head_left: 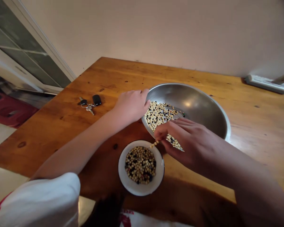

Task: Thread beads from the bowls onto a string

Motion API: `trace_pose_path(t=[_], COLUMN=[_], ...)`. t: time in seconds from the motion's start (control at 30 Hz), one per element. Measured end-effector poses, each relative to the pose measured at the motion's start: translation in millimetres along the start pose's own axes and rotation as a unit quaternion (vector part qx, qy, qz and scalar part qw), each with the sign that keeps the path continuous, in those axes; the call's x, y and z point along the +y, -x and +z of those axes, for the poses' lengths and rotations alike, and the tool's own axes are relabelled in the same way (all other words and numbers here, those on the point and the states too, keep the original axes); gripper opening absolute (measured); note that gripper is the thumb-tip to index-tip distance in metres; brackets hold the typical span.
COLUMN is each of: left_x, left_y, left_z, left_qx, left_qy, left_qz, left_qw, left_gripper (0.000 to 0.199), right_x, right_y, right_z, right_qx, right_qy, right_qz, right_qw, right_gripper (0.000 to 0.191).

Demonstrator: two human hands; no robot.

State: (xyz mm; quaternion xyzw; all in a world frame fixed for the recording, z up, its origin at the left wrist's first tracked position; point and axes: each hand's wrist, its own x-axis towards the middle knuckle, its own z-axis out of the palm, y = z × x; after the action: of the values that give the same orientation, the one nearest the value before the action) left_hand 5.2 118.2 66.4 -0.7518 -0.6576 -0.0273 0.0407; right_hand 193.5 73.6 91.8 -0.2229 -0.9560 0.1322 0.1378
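A wide steel basin (196,104) stands on the wooden table, with cream and dark beads (157,115) strung in loops at its left side. My left hand (133,104) grips the basin's left rim. Over the basin's front edge, my right hand (180,135) pinches a short string of cream beads (154,144), whose end hangs by the rim of a small white bowl (142,143). Loose cream, dark and brown beads (140,164) lie in that bowl, nearer to my body.
Keys with a black fob (97,100) lie on the wooden table (104,75) to the left. A white power strip (267,83) is at the back right by the wall. A red stool (14,108) stands on the floor at the far left.
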Motion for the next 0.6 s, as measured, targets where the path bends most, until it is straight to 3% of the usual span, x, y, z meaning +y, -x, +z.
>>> trace_pose_path(t=[0.17, 0.3, 0.4, 0.47, 0.53, 0.6], left_x=[-1.9, -2.0, -2.7, -6.2, -12.0, -18.1], left_y=[-1.3, 2.2, 19.7, 39.8, 61.7, 79.2], left_z=[2.8, -5.8, -37.6, -67.1, -93.6, -110.8], left_qx=[-0.009, 0.050, 0.077, 0.044, -0.015, -0.009], left_qy=[0.004, 0.050, 0.182, 0.285, 0.351, 0.354], left_qz=[0.001, 0.036, 0.105, 0.153, 0.242, 0.301], left_qw=[1.000, 0.997, 0.975, 0.945, 0.905, 0.886], left_gripper=[0.044, 0.042, 0.034, 0.035, 0.029, 0.024], right_x=[-7.1, -4.2, 2.4, 6.9, 9.8, 10.3], right_y=[-0.4, -1.9, -2.9, -3.5, -3.9, -4.1], right_z=[5.6, 3.9, -0.8, -3.3, -4.6, -4.9], right_qx=[-0.022, -0.017, 0.003, 0.017, 0.021, 0.015], right_qy=[0.035, -0.059, -0.178, -0.250, -0.320, -0.380], right_qz=[-0.013, 0.004, 0.034, 0.048, 0.059, 0.067], right_qw=[0.999, 0.998, 0.983, 0.967, 0.945, 0.923], right_gripper=[0.006, 0.007, 0.007, 0.007, 0.010, 0.014])
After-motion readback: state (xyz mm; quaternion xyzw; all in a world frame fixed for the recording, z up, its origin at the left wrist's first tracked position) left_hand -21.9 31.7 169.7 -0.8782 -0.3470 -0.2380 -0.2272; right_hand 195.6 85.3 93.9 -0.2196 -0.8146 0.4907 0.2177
